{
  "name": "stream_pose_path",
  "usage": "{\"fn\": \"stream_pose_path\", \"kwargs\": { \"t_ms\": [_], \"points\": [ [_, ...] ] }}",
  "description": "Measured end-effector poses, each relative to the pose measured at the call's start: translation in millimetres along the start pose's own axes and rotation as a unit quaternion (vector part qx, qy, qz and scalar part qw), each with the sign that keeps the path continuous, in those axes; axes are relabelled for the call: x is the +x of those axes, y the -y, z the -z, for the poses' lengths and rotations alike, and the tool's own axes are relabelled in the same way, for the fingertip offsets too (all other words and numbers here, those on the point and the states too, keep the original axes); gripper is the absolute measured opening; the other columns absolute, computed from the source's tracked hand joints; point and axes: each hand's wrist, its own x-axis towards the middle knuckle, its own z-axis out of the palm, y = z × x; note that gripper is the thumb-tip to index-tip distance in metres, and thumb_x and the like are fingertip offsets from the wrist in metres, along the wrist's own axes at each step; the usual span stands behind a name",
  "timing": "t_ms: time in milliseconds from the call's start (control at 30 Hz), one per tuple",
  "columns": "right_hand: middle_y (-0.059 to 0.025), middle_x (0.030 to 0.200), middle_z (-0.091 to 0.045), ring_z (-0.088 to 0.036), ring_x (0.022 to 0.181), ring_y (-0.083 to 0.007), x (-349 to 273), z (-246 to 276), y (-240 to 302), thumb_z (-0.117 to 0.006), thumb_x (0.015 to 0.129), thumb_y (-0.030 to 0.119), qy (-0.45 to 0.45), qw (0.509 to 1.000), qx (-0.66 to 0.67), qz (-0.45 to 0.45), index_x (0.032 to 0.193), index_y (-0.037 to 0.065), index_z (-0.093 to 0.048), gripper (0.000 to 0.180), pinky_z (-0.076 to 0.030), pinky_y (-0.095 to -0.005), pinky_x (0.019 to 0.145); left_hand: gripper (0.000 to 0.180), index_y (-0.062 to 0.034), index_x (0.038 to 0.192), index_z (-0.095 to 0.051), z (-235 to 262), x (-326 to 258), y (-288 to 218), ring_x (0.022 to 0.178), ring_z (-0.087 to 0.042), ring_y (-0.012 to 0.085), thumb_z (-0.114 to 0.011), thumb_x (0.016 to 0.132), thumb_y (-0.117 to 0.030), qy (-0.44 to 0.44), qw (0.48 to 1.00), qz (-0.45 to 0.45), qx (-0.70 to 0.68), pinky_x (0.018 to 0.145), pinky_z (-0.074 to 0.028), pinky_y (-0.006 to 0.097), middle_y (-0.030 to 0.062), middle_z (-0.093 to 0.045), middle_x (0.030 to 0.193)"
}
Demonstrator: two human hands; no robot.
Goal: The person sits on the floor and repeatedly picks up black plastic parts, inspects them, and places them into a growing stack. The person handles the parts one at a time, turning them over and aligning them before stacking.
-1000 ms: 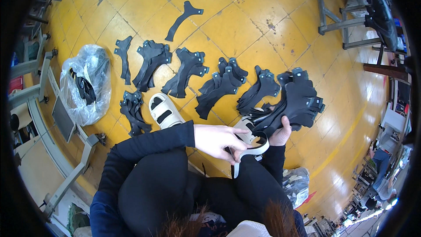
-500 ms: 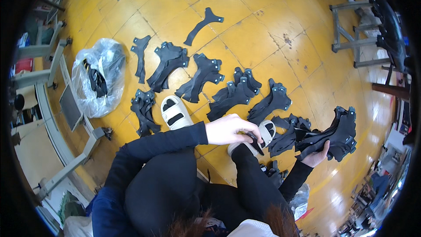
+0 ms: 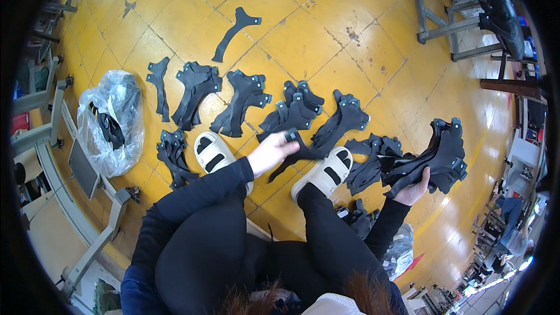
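Note:
My left hand [image 3: 272,154] pinches one dark Y-shaped cut piece [image 3: 304,151] by an end; its long tail hangs toward the floor between my feet. A thick bundle of similar dark cut pieces [image 3: 433,160] rests in my right hand [image 3: 413,189], whose fingers are partly hidden beneath it. Small pale tags show at the ends of many pieces. In front of me on the floor lie separate piles, among them a fanned pile [image 3: 341,118], a middle pile [image 3: 240,100] and a left pile [image 3: 197,90]. A single piece [image 3: 235,34] lies farther out.
Yellow tiled floor [image 3: 315,35] spreads ahead. A clear plastic bag [image 3: 111,122] with dark pieces inside sits at the left, beside a metal frame [image 3: 116,221]. My beige sandals [image 3: 322,174] stand close to the piles. At the far right is a wooden-legged stool [image 3: 434,11].
My left hand has moved left and slightly up, away from the right sandal, and the piece in it now hangs unfolded. My right hand keeps hold of the bundle. The whole view has shifted.

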Motion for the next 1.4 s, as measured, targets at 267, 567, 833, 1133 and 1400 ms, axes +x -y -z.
{"fn": "stream_pose_path", "kwargs": {
  "t_ms": [267, 567, 833, 1133, 1400],
  "points": [
    [-0.0122, 0.107, -0.063, -0.062, 0.095, -0.0243, -1.0, 1.4, 1.9, -0.064, 0.085, 0.023, -0.011, 1.000, -0.017, -0.001, 0.113, 0.001, -0.056, 0.036, -0.050, -0.0361, 0.086, 0.032, -0.0064, 0.119, -0.045, 14.9, 10.9, 40.2, 0.099, -0.060, 0.0142, -0.056, 0.089, -0.004, -0.068, 0.988, 0.042, -0.129, 0.082, -0.049, 0.032, 0.0085, -0.059, 0.106],
    [-0.0095, 0.108, -0.064, -0.062, 0.097, -0.0240, 1.7, 6.2, 5.9, -0.065, 0.084, 0.018, 0.014, 1.000, 0.004, -0.024, 0.114, 0.002, -0.056, 0.035, -0.049, -0.0377, 0.088, 0.024, -0.0141, 0.121, -0.046, 13.0, 14.1, 35.8, 0.096, -0.058, 0.0108, -0.047, 0.097, -0.015, -0.010, 0.992, 0.111, -0.060, 0.084, -0.047, 0.031, 0.0000, -0.060, 0.107],
    [-0.0095, 0.104, -0.064, -0.062, 0.093, -0.0231, -4.4, -6.8, 2.5, -0.065, 0.083, 0.017, 0.008, 1.000, -0.003, -0.014, 0.113, 0.002, -0.055, 0.034, -0.050, -0.0366, 0.085, 0.018, -0.0019, 0.112, -0.050, 11.6, 14.8, 50.0, 0.086, -0.060, 0.0114, -0.048, 0.094, -0.004, 0.043, 0.997, 0.059, -0.035, 0.079, -0.047, 0.026, 0.0061, -0.063, 0.093],
    [-0.0079, 0.104, -0.064, -0.062, 0.092, -0.0218, -3.9, -5.8, 1.0, -0.064, 0.084, 0.016, -0.022, 1.000, -0.018, -0.004, 0.112, 0.003, -0.056, 0.032, -0.050, -0.0353, 0.086, 0.015, -0.0020, 0.109, -0.050, 12.0, 14.2, 47.6, 0.085, -0.057, 0.0083, -0.049, 0.095, -0.007, 0.054, 0.997, 0.041, -0.027, 0.078, -0.046, 0.024, 0.0031, -0.062, 0.090],
    [-0.0072, 0.100, -0.066, -0.064, 0.088, -0.0217, -4.5, -5.8, 5.0, -0.065, 0.083, 0.015, -0.011, 0.999, 0.006, -0.033, 0.109, 0.004, -0.059, 0.029, -0.052, -0.0356, 0.082, 0.018, -0.0038, 0.092, -0.052, 7.8, 2.2, 30.0, 0.077, -0.059, 0.0191, -0.056, 0.090, -0.021, 0.384, 0.881, -0.023, 0.276, 0.070, -0.046, 0.033, 0.0077, -0.060, 0.080]
  ]
}}
